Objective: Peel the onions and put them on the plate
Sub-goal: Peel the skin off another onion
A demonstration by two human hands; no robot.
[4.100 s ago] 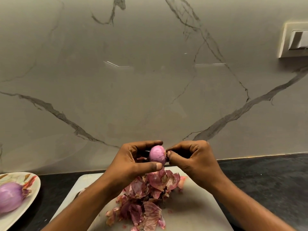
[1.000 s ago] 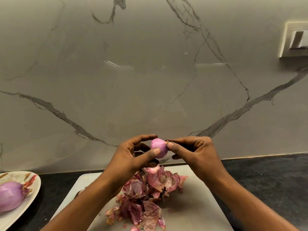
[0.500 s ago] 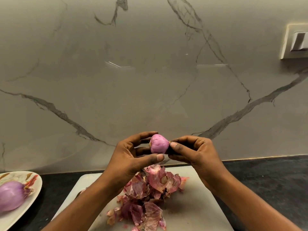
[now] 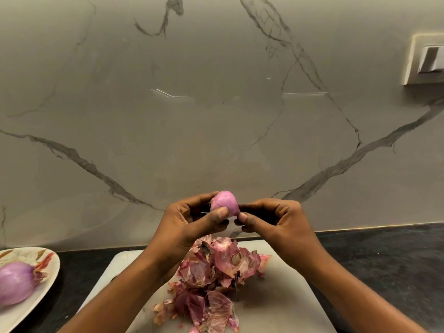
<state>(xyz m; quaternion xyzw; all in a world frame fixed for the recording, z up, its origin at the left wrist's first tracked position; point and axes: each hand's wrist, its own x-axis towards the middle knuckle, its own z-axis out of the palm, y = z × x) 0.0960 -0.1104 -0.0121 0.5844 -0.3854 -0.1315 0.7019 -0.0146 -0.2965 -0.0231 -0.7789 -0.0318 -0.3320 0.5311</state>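
A small pink onion [image 4: 224, 202] is held up above the white cutting board [image 4: 283, 301]. My left hand [image 4: 192, 222] grips it, thumb across its front and fingers curled behind. My right hand [image 4: 271, 219] pinches at the onion's lower right side with thumb and fingertips. A pile of purple onion skins [image 4: 211, 280] lies on the board below both hands. At the far left, a peeled purple onion [image 4: 16, 282] rests on a patterned plate [image 4: 49, 267], partly cut off by the frame edge.
The board sits on a dark stone counter [image 4: 389, 258] against a marble-patterned wall [image 4: 216, 116]. A white wall switch [image 4: 427, 58] is mounted at the upper right.
Both hands have lifted the small onion a little and turned it; more of its smooth pink surface faces me. The skins and the plate have not moved.
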